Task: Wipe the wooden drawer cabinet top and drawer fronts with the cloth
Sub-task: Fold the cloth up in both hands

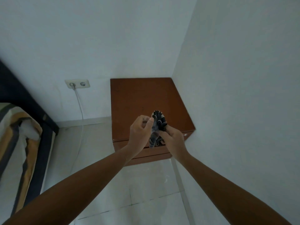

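Above the cabinet's front edge, a cloth [158,123] is held between both hands.
A bed [17,138] and a plugged wall socket [77,84] are seen at left, with open tiled floor [90,143] beside the wooden drawer cabinet [142,98]. The cloth is pinched by the curled left hand [140,130] and gripped from below by the right hand [172,138], both forearms outstretched. The cabinet is set tight into the corner, against the right wall [243,95].

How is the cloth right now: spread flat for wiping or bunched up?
Bunched up. The cloth is gathered between the left hand and right hand, held above the cabinet top, not flat on it.
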